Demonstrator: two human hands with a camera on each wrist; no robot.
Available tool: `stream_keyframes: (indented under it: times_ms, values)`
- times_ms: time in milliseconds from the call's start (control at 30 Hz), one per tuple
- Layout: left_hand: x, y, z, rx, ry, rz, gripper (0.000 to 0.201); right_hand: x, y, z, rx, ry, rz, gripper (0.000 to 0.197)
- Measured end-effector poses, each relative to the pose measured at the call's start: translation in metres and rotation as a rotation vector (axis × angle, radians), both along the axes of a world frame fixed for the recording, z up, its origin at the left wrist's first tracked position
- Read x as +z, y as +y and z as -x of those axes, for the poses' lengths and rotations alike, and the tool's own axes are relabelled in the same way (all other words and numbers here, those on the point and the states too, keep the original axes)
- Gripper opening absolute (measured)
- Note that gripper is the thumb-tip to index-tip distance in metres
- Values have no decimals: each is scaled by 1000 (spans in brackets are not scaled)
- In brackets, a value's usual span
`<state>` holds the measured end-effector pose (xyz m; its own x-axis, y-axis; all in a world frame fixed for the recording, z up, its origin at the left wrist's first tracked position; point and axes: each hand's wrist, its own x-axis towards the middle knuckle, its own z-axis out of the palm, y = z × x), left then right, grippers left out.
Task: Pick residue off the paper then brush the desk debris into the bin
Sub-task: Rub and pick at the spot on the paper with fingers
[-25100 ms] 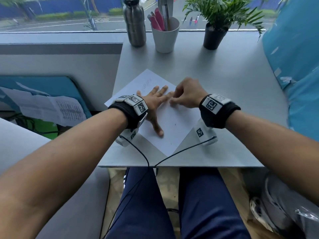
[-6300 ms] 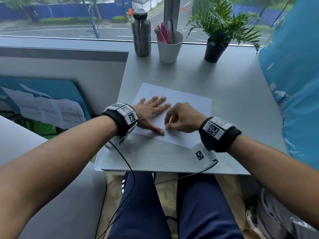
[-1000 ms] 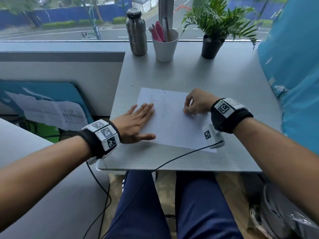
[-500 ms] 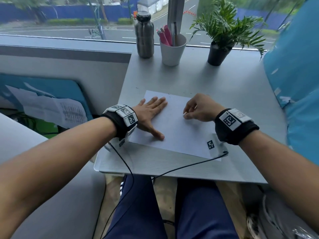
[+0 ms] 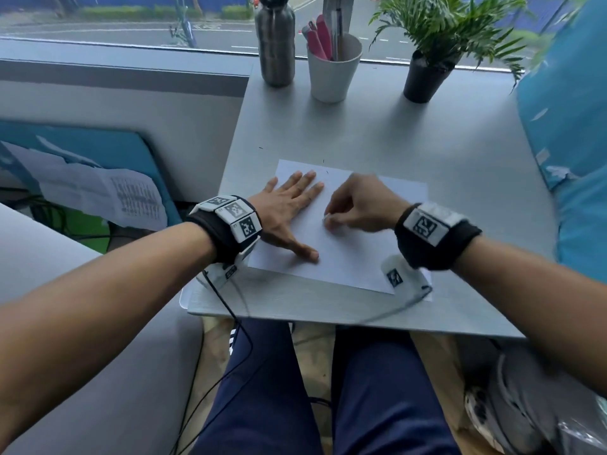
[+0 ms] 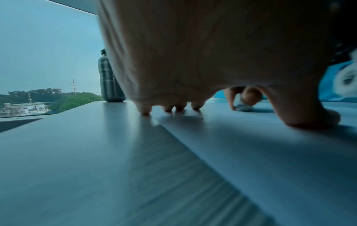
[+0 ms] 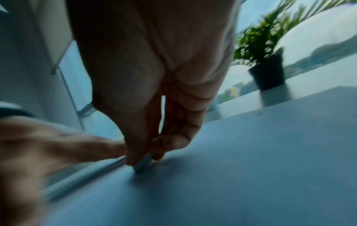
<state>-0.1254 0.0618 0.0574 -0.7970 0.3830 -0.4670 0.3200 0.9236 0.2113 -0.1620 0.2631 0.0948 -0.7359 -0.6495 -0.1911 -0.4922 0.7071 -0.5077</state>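
Observation:
A white sheet of paper (image 5: 354,257) lies on the grey desk (image 5: 394,133). My left hand (image 5: 295,198) lies flat on the sheet's left part with fingers spread, and its fingertips (image 6: 144,111) press down. My right hand (image 5: 328,221), blurred by motion, is curled beside it over the middle of the sheet. It pinches a small pale block (image 7: 142,163) that looks like an eraser and holds it against the paper. The block (image 6: 241,107) also shows in the left wrist view. Tiny dark specks (image 5: 326,172) lie near the sheet's far edge, some by my left fingertips (image 6: 201,118).
At the desk's far edge by the window stand a steel bottle (image 5: 275,41), a white cup of pens (image 5: 333,70) and a potted plant (image 5: 427,77). A blue cushion (image 5: 571,126) borders the desk's right side. Wrist cables hang over the near edge.
My right hand has slid left and nearer across the paper, close to my left fingers, still pinching the block. My left hand stays flat on the sheet.

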Motion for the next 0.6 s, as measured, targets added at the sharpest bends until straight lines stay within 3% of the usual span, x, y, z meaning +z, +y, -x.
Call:
stream_keyframes:
  times_ms: [133,300,467,600]
  values:
    - [1,3,-1,5,4,9,140,0,3,13,-137,32,58,10]
    - [0,1,-2,-16,3,-3,140,4,-1,-13,63,-61,-28,6]
    - [-4,4,-4,-5,22,4,141,5,7,19,-150,89,1,9]
    - [-6,2,-4,-23,21,-1,141,5,-4,-33,65,100,-86,7]
